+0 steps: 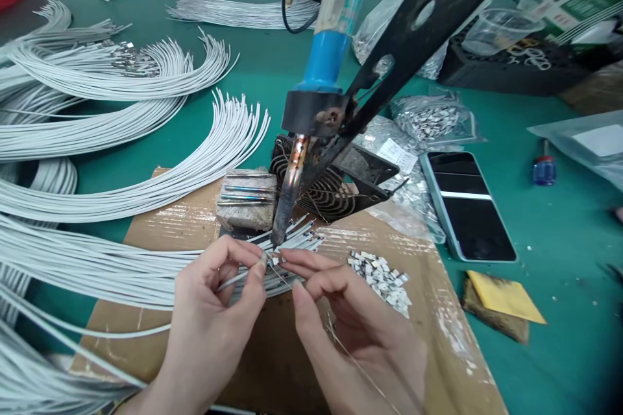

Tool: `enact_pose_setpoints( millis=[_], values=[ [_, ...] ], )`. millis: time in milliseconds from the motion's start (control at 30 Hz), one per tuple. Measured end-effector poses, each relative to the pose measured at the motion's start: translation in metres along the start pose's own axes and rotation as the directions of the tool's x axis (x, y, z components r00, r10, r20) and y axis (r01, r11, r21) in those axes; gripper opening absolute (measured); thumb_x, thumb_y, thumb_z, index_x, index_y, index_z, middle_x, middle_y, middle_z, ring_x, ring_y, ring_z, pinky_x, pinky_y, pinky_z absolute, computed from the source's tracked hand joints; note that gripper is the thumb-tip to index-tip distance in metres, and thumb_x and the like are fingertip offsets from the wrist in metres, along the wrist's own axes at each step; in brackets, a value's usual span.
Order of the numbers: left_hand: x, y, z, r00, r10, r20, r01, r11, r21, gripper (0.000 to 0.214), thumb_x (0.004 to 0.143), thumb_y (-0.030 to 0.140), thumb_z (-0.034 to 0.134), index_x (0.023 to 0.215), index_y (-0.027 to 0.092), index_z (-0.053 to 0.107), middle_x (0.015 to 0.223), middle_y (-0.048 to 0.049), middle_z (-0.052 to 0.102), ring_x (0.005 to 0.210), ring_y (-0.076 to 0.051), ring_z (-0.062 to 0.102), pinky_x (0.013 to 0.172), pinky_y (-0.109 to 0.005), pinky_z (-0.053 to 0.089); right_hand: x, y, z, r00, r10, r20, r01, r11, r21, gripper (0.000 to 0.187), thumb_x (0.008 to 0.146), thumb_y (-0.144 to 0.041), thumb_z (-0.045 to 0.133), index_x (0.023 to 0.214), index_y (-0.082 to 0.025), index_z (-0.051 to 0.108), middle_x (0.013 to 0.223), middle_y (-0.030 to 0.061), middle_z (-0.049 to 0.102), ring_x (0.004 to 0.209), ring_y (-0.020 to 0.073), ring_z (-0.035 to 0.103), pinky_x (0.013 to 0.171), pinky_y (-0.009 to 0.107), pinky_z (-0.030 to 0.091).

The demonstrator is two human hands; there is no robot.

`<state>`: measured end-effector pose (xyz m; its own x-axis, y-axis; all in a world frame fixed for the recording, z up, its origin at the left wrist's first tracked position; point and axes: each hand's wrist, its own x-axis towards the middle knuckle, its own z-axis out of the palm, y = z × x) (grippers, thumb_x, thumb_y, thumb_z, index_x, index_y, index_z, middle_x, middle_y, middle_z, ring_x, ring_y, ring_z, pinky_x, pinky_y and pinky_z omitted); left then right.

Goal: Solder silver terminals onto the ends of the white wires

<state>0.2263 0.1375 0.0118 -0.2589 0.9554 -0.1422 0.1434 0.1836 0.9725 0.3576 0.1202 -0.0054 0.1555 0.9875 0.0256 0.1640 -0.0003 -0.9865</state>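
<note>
White cable [146,272], thin, one of a sheaf lying across the cardboard [272,389].

Head view, single entry:
- Left hand [214,311]: thumb and forefinger pinched shut on the cable close to its stripped end, which sits just ahead of the pinch, under the iron tip.
- Right hand [350,324]: thumb and forefinger closed on a fine solder wire [341,343]. The wire trails back over the palm, and its free end points toward the left pinch.
- Iron tip [287,201]: scorched metal, slanting down from a blue handle [335,32] fixed in a black bracket [413,39]. Its point is directly above the two pinches; contact is too small to tell.
- Connectors [382,275]: small loose metal pieces, heaped just right of the right hand.
- Block [246,198]: grey, carrying spare tips, just beyond the left pinch.
- Fan [331,191]: black grille, beyond the grip, behind the iron tip.
- Cable bundles [121,136]: white arcs, well left of the grip.
- Phone [467,204]: dark screen, well right, on the green table [559,350].

Step, as judged: cable end and solder meet at the tip for a joint. The next move calls for steady hands, a small feed of solder and fingertips clear of the hot metal.
</note>
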Motion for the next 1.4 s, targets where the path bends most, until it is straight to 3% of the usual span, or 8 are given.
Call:
enact_pose_setpoints(
  millis=[267, 633, 800, 1200, 1400],
  values=[
    [0.000, 0.001, 0.001, 1.000, 0.003, -0.027, -0.002, 0.999, 0.047, 0.011, 0.078, 0.020, 0.070, 0.067, 0.020, 0.067, 0.073, -0.0012, 0.073, 0.067, -0.015, 0.072, 0.050, -0.015, 0.049, 0.003, -0.002, 0.003, 0.999, -0.037, -0.015, 0.037, 0.999, 0.004, 0.018, 0.091, -0.016, 0.064, 0.077, -0.026, 0.061, 0.109, -0.0065, 0.078, 0.104, 0.0135, 0.076, 0.090, 0.022, 0.055],
    [0.005, 0.006, 0.005, 1.000, 0.007, -0.028, -0.008, 0.999, -0.032, 0.012, 0.077, 0.016, 0.070, 0.066, 0.020, 0.067, 0.075, 0.0001, 0.076, 0.059, -0.010, 0.069, 0.049, -0.012, 0.050, 0.006, 0.001, -0.001, 1.000, -0.009, 0.014, 0.008, 0.999, 0.051, 0.019, 0.093, -0.015, 0.064, 0.078, -0.025, 0.060, 0.112, -0.0038, 0.078, 0.108, 0.0129, 0.076, 0.092, 0.018, 0.057],
    [0.006, 0.007, 0.005, 1.000, 0.001, -0.018, -0.002, 0.998, -0.067, 0.011, 0.079, 0.016, 0.071, 0.069, 0.020, 0.069, 0.077, 0.0007, 0.076, 0.062, -0.010, 0.071, 0.054, -0.012, 0.054, 0.010, 0.000, -0.002, 0.998, -0.015, 0.056, 0.010, 0.996, 0.094, 0.018, 0.093, -0.014, 0.067, 0.079, -0.025, 0.062, 0.115, -0.0020, 0.079, 0.109, 0.0150, 0.077, 0.084, 0.015, 0.061],
    [0.009, 0.007, 0.005, 1.000, 0.005, -0.024, -0.007, 0.997, -0.082, 0.011, 0.078, 0.014, 0.072, 0.069, 0.019, 0.068, 0.079, 0.0007, 0.077, 0.070, -0.010, 0.073, 0.061, -0.011, 0.056, 0.012, -0.003, -0.003, 0.999, 0.014, 0.044, -0.020, 0.990, 0.140, 0.018, 0.092, -0.014, 0.068, 0.078, -0.023, 0.063, 0.118, 0.0023, 0.079, 0.105, 0.0174, 0.078, 0.090, 0.021, 0.062],
    [0.010, 0.009, 0.005, 1.000, -0.003, -0.024, 0.001, 0.998, -0.069, 0.011, 0.078, 0.014, 0.072, 0.069, 0.019, 0.068, 0.080, -0.0005, 0.077, 0.068, -0.011, 0.072, 0.058, -0.013, 0.055, 0.012, -0.002, -0.002, 0.999, 0.011, 0.034, -0.015, 0.995, 0.104, 0.018, 0.094, -0.016, 0.067, 0.078, -0.024, 0.062, 0.118, 0.0021, 0.079, 0.107, 0.0165, 0.077, 0.092, 0.021, 0.060]
  ],
)
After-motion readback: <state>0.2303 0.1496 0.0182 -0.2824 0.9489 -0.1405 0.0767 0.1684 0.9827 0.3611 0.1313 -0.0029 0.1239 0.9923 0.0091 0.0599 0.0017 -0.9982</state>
